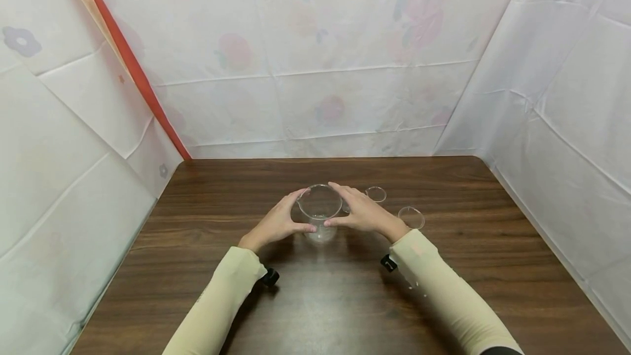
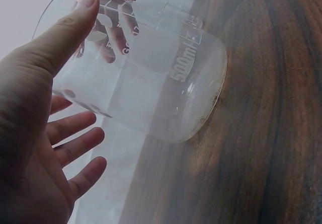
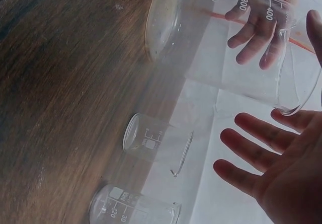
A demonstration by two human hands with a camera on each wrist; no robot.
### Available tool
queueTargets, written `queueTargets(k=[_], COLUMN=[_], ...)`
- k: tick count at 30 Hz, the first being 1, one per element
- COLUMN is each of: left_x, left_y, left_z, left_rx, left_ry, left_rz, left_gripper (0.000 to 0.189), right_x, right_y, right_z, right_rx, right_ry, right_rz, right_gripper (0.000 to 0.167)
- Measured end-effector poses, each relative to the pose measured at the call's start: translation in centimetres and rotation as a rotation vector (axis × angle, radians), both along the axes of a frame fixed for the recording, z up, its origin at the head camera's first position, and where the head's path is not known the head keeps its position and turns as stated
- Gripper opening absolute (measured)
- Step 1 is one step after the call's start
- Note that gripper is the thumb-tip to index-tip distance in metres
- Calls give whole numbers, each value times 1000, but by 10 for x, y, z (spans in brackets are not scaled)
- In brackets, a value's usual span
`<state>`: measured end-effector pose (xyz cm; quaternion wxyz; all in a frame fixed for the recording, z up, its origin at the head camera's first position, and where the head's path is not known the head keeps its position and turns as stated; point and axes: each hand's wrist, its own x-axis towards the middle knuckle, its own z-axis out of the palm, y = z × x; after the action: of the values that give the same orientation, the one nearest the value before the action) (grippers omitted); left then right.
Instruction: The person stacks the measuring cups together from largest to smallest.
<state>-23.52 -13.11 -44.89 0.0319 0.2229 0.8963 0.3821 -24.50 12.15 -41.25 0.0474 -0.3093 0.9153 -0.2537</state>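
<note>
A large clear glass beaker, marked 500ml in the left wrist view, stands upright between both hands, its base at the wooden tabletop. My left hand holds its left side, with the thumb at the near wall and the index finger up by the rim. From the right, my right hand holds it the same way, thumb near the front and index finger at the rim. The other fingers of each hand are spread off the glass in the wrist views.
Two smaller glass beakers stand right of the large one: one farther back, one beside the right wrist. In the right wrist view, the lower small beaker bears graduation marks. White patterned sheets enclose the brown table.
</note>
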Motion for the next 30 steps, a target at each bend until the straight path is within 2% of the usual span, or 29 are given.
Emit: queueTargets(k=[6,12,20,30], left_x=[0,-1,0,3], left_y=[1,2,2,4], left_z=[-2,-4,-3,1], left_rx=[18,57,107,152], left_ry=[14,-2,-40,-91], left_rz=[-2,-11,-33,-32], left_gripper=[98,97,93,92], right_x=[1,0,-1,0], right_y=[-1,-2,-5,-6], right_z=[0,-2,-5,-6], right_rx=[-18,-83,-174,-225], right_ry=[-33,-52,-79,-84], right_rz=[-22,-12,20,20], right_gripper=[99,98,95,93])
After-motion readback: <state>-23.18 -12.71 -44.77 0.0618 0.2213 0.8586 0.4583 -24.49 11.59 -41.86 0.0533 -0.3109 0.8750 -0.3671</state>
